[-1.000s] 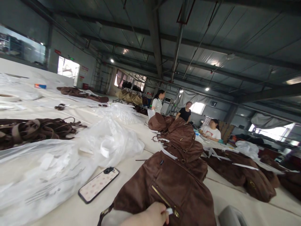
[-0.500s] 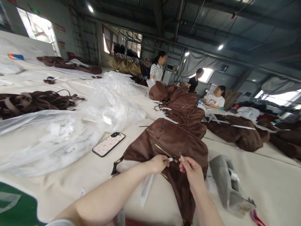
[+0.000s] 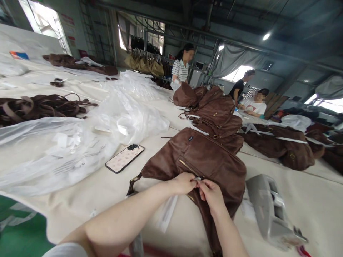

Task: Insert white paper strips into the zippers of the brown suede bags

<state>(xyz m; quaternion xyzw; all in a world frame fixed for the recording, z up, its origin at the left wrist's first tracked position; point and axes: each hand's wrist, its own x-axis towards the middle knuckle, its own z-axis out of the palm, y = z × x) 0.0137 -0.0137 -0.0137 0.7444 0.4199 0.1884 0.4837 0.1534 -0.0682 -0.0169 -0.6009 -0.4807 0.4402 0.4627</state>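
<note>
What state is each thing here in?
Nearest brown handbag: lying, pocket side up
Pocket zip: looks closed; lower end hidden
Left hand: pinching a small pale strip
Right hand: fingertips at that strip
Phone: camera side up
Clear plastic bags: crumpled
Brown straps: tangled
Khaki bags: hanging
Grey tape dispenser: untouched
Ceiling light: lit

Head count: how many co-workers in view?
3: striped-shirt person behind the far end of the brown bags; dark-top person farther right; white-shirt person lower and right of that one. Others may be hidden.
</note>
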